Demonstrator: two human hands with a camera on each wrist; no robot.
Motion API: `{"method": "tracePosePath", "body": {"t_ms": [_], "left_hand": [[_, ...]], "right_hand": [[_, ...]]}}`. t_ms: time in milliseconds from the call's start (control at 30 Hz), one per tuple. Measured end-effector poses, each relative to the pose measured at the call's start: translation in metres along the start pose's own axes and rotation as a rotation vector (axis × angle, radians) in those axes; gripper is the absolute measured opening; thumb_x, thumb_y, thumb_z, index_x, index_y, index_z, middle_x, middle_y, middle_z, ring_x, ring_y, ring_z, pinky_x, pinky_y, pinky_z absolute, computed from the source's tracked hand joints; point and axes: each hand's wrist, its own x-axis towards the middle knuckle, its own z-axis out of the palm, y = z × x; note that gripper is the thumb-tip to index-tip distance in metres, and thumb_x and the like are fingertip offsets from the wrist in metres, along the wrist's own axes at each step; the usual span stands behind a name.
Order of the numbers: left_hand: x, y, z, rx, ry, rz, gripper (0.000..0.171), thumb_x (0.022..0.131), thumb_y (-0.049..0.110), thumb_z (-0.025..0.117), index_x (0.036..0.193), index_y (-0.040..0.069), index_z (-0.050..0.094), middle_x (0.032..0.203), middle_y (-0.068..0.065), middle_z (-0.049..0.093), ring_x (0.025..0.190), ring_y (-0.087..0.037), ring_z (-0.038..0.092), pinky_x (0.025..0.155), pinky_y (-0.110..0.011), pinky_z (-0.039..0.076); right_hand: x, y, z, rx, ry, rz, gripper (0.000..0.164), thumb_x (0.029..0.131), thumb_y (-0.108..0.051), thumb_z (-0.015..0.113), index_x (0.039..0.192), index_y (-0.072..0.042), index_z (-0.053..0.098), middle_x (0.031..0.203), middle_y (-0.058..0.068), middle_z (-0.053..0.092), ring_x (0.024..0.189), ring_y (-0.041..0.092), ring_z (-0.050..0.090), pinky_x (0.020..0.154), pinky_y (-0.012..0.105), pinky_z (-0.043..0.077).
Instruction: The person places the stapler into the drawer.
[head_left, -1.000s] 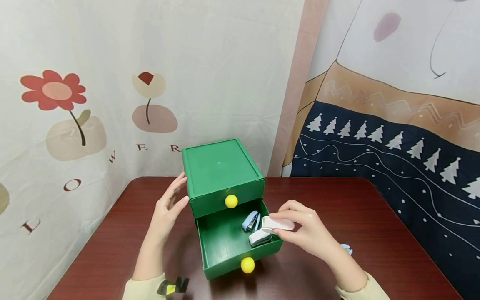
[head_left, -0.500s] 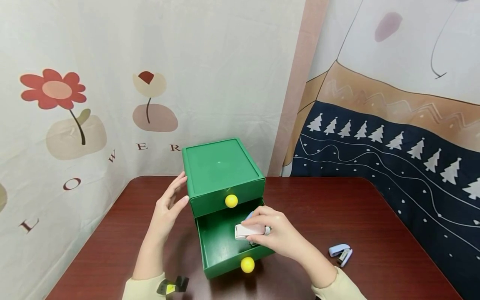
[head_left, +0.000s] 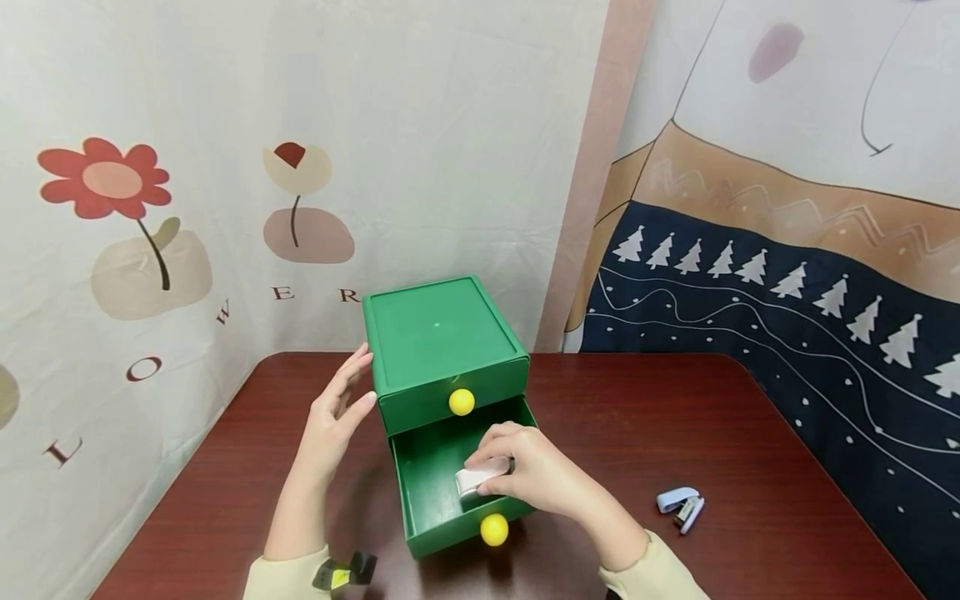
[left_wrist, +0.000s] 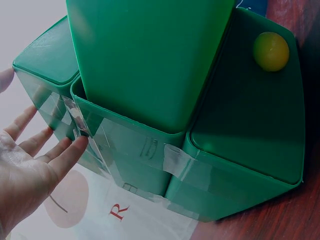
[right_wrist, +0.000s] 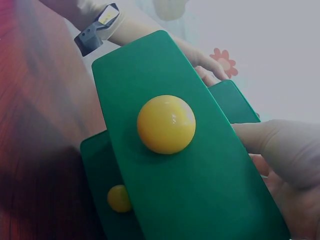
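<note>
A green drawer cabinet stands on the table with its middle drawer pulled out. Inside that drawer, low over its floor, my right hand pinches a pale pink-white stapler between thumb and fingers. The hand covers the right part of the drawer. The drawer front hides the stapler in the right wrist view, where my thumb and fingers show behind the rim. My left hand rests with extended fingers against the cabinet's left side; in the left wrist view its fingertips touch the taped wall.
A light blue stapler lies on the reddish-brown table to the right of the cabinet. Yellow ball knobs stick out from the drawer fronts. A printed curtain hangs close behind the cabinet.
My right hand has carried the pink-white stapler leftward and down into the drawer. The blue and white staplers seen in the drawer earlier are now hidden. My left hand has stayed in place.
</note>
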Motion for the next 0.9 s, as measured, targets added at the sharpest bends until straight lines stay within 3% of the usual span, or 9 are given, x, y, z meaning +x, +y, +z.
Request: {"method": "tracePosePath", "body": {"t_ms": [400, 533, 700, 900], "left_hand": [[0.0, 0.0, -0.001, 0.003, -0.001, 0.001, 0.047, 0.097, 0.002, 0.052, 0.143, 0.006, 0.044, 0.153, -0.002, 0.032, 0.134, -0.016, 0.034, 0.102, -0.017, 0.028], [0.0, 0.0, -0.001, 0.012, -0.001, 0.0, 0.047, 0.097, 0.003, 0.052, 0.143, 0.006, 0.044, 0.153, -0.001, 0.032, 0.134, -0.016, 0.033, 0.103, -0.018, 0.028], [-0.001, 0.0, -0.001, 0.007, -0.002, 0.001, 0.047, 0.097, 0.002, 0.052, 0.143, 0.005, 0.044, 0.153, -0.002, 0.032, 0.134, -0.016, 0.033, 0.103, -0.017, 0.028], [0.0, 0.001, -0.001, 0.001, -0.003, -0.002, 0.047, 0.097, 0.002, 0.052, 0.143, 0.006, 0.044, 0.153, -0.001, 0.032, 0.134, -0.016, 0.033, 0.103, -0.018, 0.028]], "right_hand": [[0.011, 0.0, 0.005, -0.044, -0.058, -0.01, 0.025, 0.077, -0.01, 0.081, 0.101, -0.014, 0.076, 0.095, -0.015, 0.064, 0.089, 0.003, 0.052, 0.073, 0.02, 0.046], [0.008, 0.001, 0.004, -0.02, -0.045, -0.002, 0.026, 0.078, -0.009, 0.08, 0.103, -0.01, 0.075, 0.098, -0.012, 0.064, 0.091, 0.009, 0.055, 0.074, 0.023, 0.049], [0.001, -0.002, 0.001, 0.041, 0.017, -0.028, 0.026, 0.079, -0.009, 0.079, 0.105, -0.008, 0.074, 0.099, -0.005, 0.065, 0.093, 0.022, 0.058, 0.074, 0.03, 0.052], [-0.017, -0.006, -0.001, 0.075, 0.184, -0.122, 0.024, 0.082, -0.012, 0.077, 0.105, -0.012, 0.073, 0.097, -0.004, 0.067, 0.089, 0.02, 0.06, 0.073, 0.033, 0.052]]}}
